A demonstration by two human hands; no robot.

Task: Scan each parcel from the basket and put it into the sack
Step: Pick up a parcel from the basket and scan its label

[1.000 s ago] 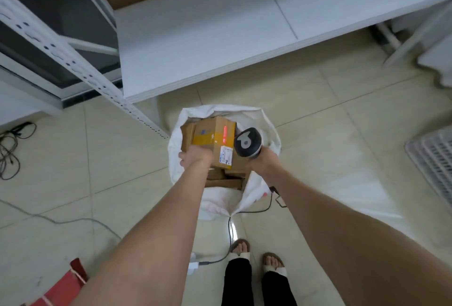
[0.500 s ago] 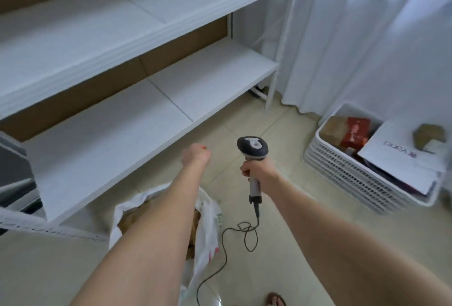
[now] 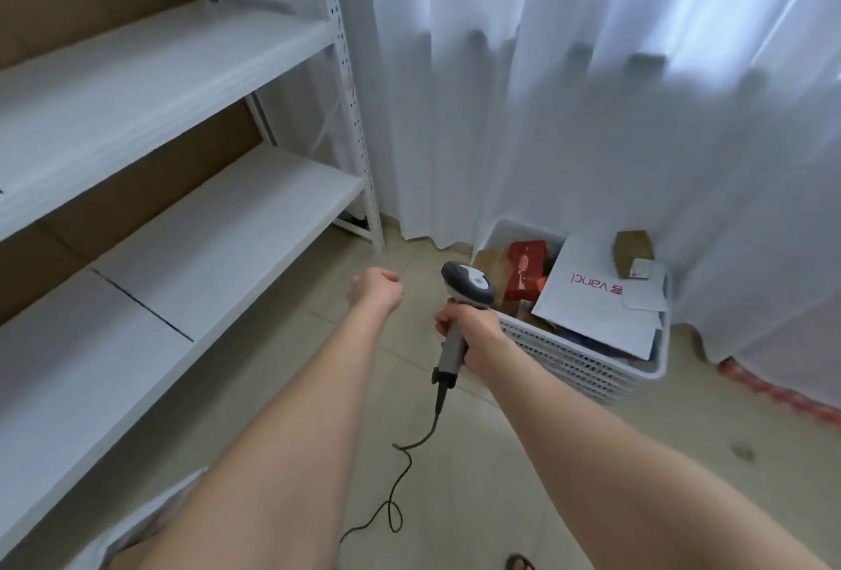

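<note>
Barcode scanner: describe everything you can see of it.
The barcode scanner is a handheld, plastic-looking gun type: dark grey head with a white top panel, lighter grey handle. The right hand grips the handle, holding it roughly upright above the tiled floor, near the white basket. A black cable leaves its base and trails down in a loop.

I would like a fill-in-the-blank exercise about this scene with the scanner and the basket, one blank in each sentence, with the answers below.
1. The right hand grips the scanner, while the left hand holds ____.
2. The white envelope lying on top in the basket bears the red word ____.
3. In this view, the basket stands to the ____ of the shelves.
Answers: nothing; vancl; right.
</note>
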